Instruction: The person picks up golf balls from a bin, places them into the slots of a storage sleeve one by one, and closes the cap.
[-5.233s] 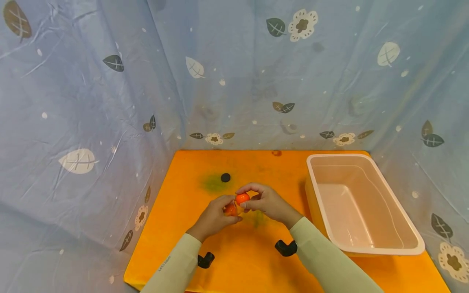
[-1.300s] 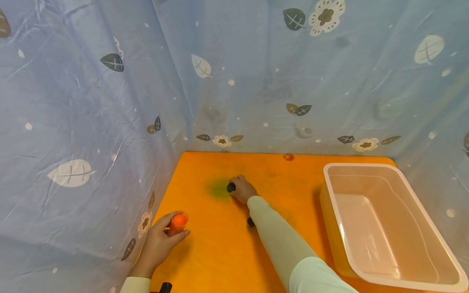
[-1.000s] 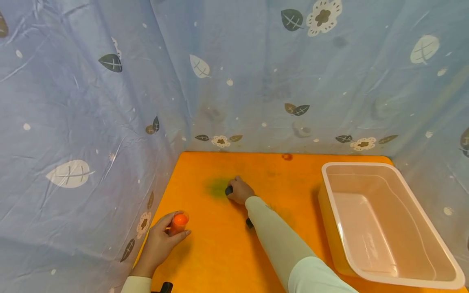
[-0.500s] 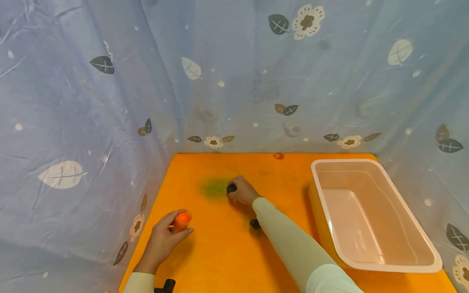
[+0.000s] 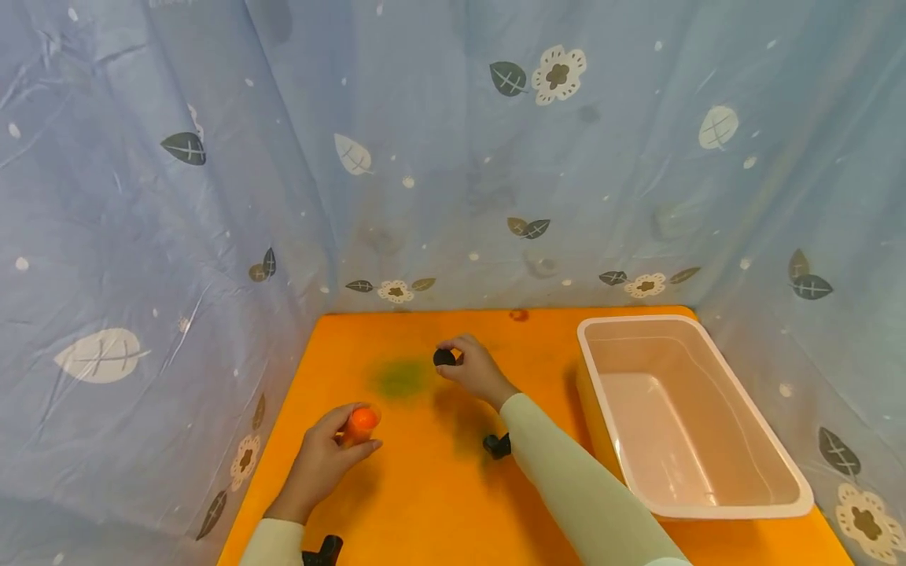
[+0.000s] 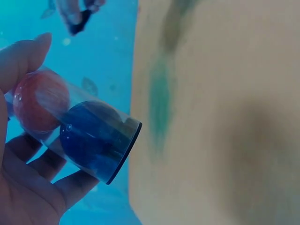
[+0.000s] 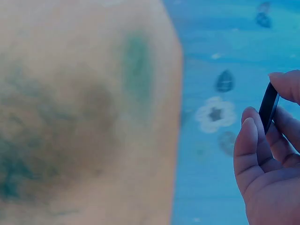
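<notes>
In the head view my left hand grips a clear plastic tube with an orange ball showing at its upper end. The left wrist view shows two balls inside that tube: a reddish ball nearer the thumb and a dark blue ball at the black-edged end. Thumb and fingers curl around its wall. Farther forward, my right hand pinches a round black lid by its edge, raised above the table. The right wrist view shows this thin lid edge-on between thumb and fingertips.
A pale pink plastic tub stands on the right side of the orange table. A patterned blue curtain surrounds the table at the back and sides. Green stains mark the tabletop. Black wrist mounts hang below both forearms.
Earlier both hands met at the middle, the right one holding an orange ball by the tube. Since then the right hand has taken hold of the black lid and lifted it off the table.
</notes>
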The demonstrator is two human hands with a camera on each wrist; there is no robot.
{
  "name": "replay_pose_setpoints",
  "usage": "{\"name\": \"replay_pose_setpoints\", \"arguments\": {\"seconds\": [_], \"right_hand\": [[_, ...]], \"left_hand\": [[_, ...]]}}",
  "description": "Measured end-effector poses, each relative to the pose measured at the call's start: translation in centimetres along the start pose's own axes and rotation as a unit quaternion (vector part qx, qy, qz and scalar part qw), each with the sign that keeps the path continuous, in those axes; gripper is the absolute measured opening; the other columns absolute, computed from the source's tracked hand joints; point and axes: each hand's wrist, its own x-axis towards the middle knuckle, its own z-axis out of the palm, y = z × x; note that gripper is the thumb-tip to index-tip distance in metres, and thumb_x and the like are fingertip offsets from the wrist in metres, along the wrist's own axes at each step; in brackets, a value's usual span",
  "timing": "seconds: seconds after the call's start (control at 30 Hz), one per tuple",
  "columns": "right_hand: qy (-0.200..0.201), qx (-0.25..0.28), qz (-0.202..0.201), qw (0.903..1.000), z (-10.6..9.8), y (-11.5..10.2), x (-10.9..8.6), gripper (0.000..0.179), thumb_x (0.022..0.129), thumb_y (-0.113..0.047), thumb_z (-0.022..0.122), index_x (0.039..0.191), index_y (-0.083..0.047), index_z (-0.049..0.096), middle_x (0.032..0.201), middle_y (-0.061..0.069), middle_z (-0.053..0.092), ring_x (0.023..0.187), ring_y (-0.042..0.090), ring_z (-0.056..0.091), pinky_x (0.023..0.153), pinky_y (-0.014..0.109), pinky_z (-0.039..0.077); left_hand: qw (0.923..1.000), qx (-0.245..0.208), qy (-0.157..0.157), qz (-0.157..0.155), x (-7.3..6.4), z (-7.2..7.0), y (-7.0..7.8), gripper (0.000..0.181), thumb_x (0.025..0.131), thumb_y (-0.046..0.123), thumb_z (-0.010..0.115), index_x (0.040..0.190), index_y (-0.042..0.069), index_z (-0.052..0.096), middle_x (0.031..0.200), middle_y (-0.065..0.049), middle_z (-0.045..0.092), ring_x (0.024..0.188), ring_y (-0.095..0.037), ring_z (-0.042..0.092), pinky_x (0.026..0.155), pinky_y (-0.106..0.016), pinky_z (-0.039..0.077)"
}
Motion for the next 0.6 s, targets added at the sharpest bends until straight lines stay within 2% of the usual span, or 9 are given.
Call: {"name": "replay_pose_setpoints", "arguments": {"seconds": [0.1, 0.27, 0.47, 0.6], "right_hand": [[0.009, 0.006, -0.028, 0.9996, -1.3, -1.8, -0.9, 0.039, 0.102, -0.018, 0.082, 0.14, -0.014, 0.073, 0.128, 0.003, 0.063, 0.089, 0.027, 0.057, 0.076, 0.036, 0.053], [0.014, 0.017, -0.068, 0.9974, -3.3, -4.2, -2.9, 0.04, 0.102, -0.02, 0.083, 0.141, -0.017, 0.073, 0.129, -0.002, 0.063, 0.086, 0.026, 0.058, 0.075, 0.036, 0.052], [0.0, 0.041, -0.101, 0.9941, -4.9, -6.0, -5.3, 0.039, 0.101, -0.015, 0.084, 0.138, -0.018, 0.073, 0.13, 0.0, 0.062, 0.085, 0.027, 0.058, 0.075, 0.035, 0.052], [-0.01, 0.047, -0.132, 0.9901, -5.2, -6.5, -6.5, 0.039, 0.099, -0.016, 0.085, 0.137, -0.018, 0.074, 0.125, 0.002, 0.063, 0.085, 0.027, 0.058, 0.072, 0.033, 0.051]], "left_hand": [[0.9999, -0.005, -0.008, 0.013, 0.6, 0.5, 0.5, 0.058, 0.086, 0.025, 0.098, 0.139, 0.028, 0.072, 0.126, 0.009, 0.07, 0.109, -0.014, 0.064, 0.094, -0.045, 0.055], [0.9994, -0.021, -0.019, 0.02, 1.2, 1.9, 1.4, 0.055, 0.087, 0.025, 0.097, 0.136, 0.029, 0.073, 0.124, 0.009, 0.069, 0.108, -0.015, 0.064, 0.095, -0.046, 0.055], [0.9978, -0.039, -0.041, 0.036, 1.9, 3.9, 2.6, 0.055, 0.087, 0.025, 0.098, 0.135, 0.032, 0.074, 0.124, 0.011, 0.07, 0.109, -0.016, 0.065, 0.095, -0.046, 0.055], [0.9964, -0.042, -0.052, 0.053, 2.3, 5.2, 3.1, 0.054, 0.086, 0.025, 0.098, 0.133, 0.037, 0.074, 0.124, 0.013, 0.07, 0.11, -0.016, 0.066, 0.096, -0.048, 0.054]]}}
